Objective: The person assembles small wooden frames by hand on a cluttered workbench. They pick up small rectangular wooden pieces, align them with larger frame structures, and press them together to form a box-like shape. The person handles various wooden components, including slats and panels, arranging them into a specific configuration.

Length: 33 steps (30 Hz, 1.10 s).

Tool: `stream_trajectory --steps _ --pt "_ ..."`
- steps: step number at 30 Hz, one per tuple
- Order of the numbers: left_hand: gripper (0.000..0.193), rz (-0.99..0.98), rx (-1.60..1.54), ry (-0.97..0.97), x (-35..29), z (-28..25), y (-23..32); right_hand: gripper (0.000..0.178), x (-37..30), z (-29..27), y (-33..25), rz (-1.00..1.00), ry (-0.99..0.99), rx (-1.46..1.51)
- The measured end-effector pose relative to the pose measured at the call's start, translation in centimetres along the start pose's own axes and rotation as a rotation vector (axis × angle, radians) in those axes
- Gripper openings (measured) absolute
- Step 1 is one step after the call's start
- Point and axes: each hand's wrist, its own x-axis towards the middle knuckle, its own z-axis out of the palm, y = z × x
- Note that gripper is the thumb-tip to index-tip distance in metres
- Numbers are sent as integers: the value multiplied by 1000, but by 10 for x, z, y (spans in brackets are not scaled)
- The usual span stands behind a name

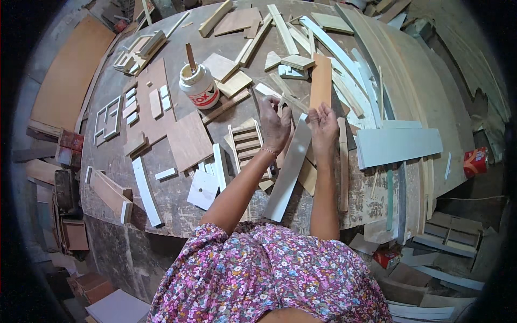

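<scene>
My left hand (276,125) is raised over the middle of the table, its fingers curled together. A thin pale sliver shows at its fingertips, too small to name. My right hand (325,132) has its fingers closed at the near end of an orange-brown wooden strip (321,81), which points away from me. Between my forearms a long white strip (289,169) lies slanted, its far end close to my right thumb. Left of my left wrist lies a small slatted wooden frame (246,144), partly hidden by the arm.
A white glue jar (199,89) with a stick stands left of centre. Brown boards (189,141), a small white frame (109,119) and white blocks lie on the left. White boards (398,146) are stacked right; offcuts (280,27) cover the far side. A red tin (475,162) is beyond the right edge.
</scene>
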Motion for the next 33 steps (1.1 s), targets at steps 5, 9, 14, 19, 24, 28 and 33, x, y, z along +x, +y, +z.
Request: stream_trajectory --steps 5,9,14,19,24,28,33 --pt "21 -128 -129 -23 -8 -25 3 84 -12 -1 -14 84 -208 170" --pt "24 -98 -208 -44 -8 -49 11 105 -21 6 -28 -30 -273 244" --pt "35 -405 -389 -136 -22 -94 26 115 -42 21 -47 -174 -355 153" --pt "48 -439 -470 -241 -24 -133 33 115 -55 30 -53 -172 -420 192" --pt "37 -589 -791 -92 -37 -171 25 111 -74 39 -67 -212 -483 128" --pt "38 -712 -705 -69 -38 -193 41 114 -88 45 -68 -255 -566 111" --pt "39 -765 -632 -53 -54 -221 45 121 -108 57 -66 -151 -681 232"
